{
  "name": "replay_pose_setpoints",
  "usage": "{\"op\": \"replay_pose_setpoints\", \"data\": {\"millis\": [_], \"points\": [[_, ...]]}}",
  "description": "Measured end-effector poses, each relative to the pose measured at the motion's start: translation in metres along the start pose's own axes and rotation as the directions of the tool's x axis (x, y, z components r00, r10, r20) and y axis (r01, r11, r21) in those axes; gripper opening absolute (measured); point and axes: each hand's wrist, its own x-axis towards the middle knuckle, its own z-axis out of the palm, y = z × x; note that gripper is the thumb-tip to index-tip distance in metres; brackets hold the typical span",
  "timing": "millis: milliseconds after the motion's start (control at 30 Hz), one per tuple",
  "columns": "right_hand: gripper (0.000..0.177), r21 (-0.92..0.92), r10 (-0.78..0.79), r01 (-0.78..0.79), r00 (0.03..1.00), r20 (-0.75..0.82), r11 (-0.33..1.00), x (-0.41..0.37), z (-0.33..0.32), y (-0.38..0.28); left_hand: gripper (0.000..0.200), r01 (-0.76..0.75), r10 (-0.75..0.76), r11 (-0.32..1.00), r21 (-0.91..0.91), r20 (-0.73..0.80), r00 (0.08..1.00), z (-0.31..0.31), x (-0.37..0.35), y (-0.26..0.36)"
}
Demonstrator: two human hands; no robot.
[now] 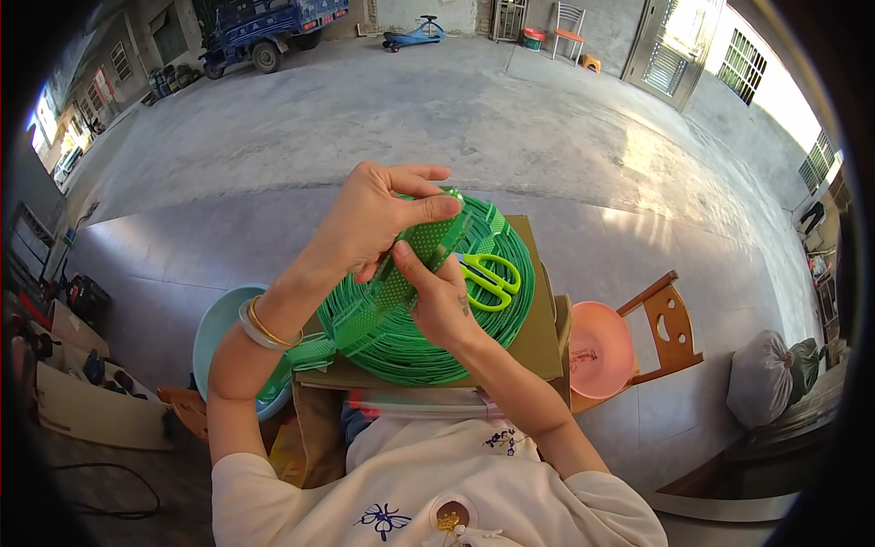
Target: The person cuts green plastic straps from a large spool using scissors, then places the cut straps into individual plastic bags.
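Note:
A strip of green dotted ribbon (421, 244) is stretched between my two hands. My left hand (387, 211) pinches its upper end between thumb and fingers. Lower down and to the right, my right hand (439, 296) grips the same strip, thumb on top. Beneath both hands lies a large flat coil of green ribbon (428, 360), partly hidden by them. Scissors with lime-green handles (492, 283) rest on the coil just right of my right hand, their blades mostly hidden. From the coil's left side, a length of ribbon runs toward the light blue basin.
The coil sits on a cardboard box (538, 351). A light blue basin (208, 333) stands at left, a pink basin (602, 351) at right beside a wooden chair (661, 328). Farther off are tied sacks (761, 378), a blue truck (264, 27) and a ride-on toy (415, 35).

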Motion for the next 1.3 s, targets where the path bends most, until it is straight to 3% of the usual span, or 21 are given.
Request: {"op": "replay_pose_setpoints", "data": {"millis": [33, 100, 167, 233, 300, 400, 500, 700, 900, 1000, 1133, 1267, 1300], "points": [[0.022, 0.059, 0.010, -0.008, 1.000, -0.023, 0.998, 0.001, 0.000, -0.001, 0.035, 0.089, -0.087, 0.995, -0.051, 0.036, 0.996, -0.003, -0.004, 0.003], [0.021, 0.147, -0.002, 0.010, 0.998, -0.058, 0.989, 0.002, -0.002, -0.008, 0.049, 0.056, 0.000, 0.951, -0.303, 0.182, 0.983, -0.014, -0.003, -0.015], [0.021, 0.202, -0.054, 0.071, 0.995, -0.087, 0.977, 0.003, -0.008, -0.027, 0.060, 0.072, 0.050, 0.933, -0.352, 0.327, 0.944, -0.026, -0.002, -0.040], [0.021, 0.219, -0.160, 0.187, 0.978, -0.135, 0.958, 0.006, -0.013, -0.042, 0.070, 0.099, 0.014, 0.974, -0.205, 0.489, 0.872, -0.034, -0.010, -0.061], [0.021, 0.230, -0.245, 0.281, 0.954, -0.170, 0.932, 0.009, -0.022, -0.055, 0.055, 0.286, -0.213, 0.958, 0.003, 0.674, 0.707, -0.042, -0.027, -0.065], [0.021, 0.237, -0.323, 0.369, 0.922, -0.212, 0.899, 0.012, -0.037, -0.069, 0.041, 0.407, -0.351, 0.910, 0.077, 0.664, 0.660, -0.054, -0.039, -0.085], [0.022, 0.208, -0.340, 0.405, 0.895, -0.290, 0.890, 0.014, -0.050, -0.073, 0.027, 0.391, -0.354, 0.917, 0.081, 0.622, 0.699, -0.065, -0.053, -0.074], [0.024, 0.144, -0.286, 0.385, 0.846, -0.450, 0.911, 0.018, -0.058, -0.066, 0.016, 0.362, -0.247, 0.915, -0.179, 0.460, 0.853, -0.075, -0.084, -0.043], [0.026, 0.221, -0.221, 0.361, 0.849, -0.479, 0.906, 0.022, -0.053, -0.045, 0.016, 0.218, -0.216, 0.976, 0.009, 0.193, 0.957, -0.095, -0.096, 0.002], [0.025, 0.164, -0.206, 0.316, 0.855, -0.477, 0.934, 0.025, -0.042, -0.038, 0.013, -0.260, 0.252, 0.965, 0.030, 0.150, 0.956, -0.081, -0.086, 0.015], [0.023, 0.123, -0.220, 0.288, 0.893, -0.392, 0.950, 0.032, -0.028, -0.028, 0.019, -0.537, 0.504, 0.820, 0.201, 0.191, 0.842, -0.040, -0.056, 0.044], [0.043, -0.063, -0.206, 0.196, 0.941, -0.270, 0.979, 0.036, -0.007, -0.021, 0.025, -0.386, 0.379, 0.891, 0.237, 0.076, 0.922, -0.005, -0.009, 0.047], [0.049, 0.036, -0.183, 0.194, 0.961, -0.207, 0.980, 0.036, -0.003, -0.021, 0.025, -0.317, 0.315, 0.920, 0.229, 0.047, 0.948, -0.001, 0.000, 0.048]]}}
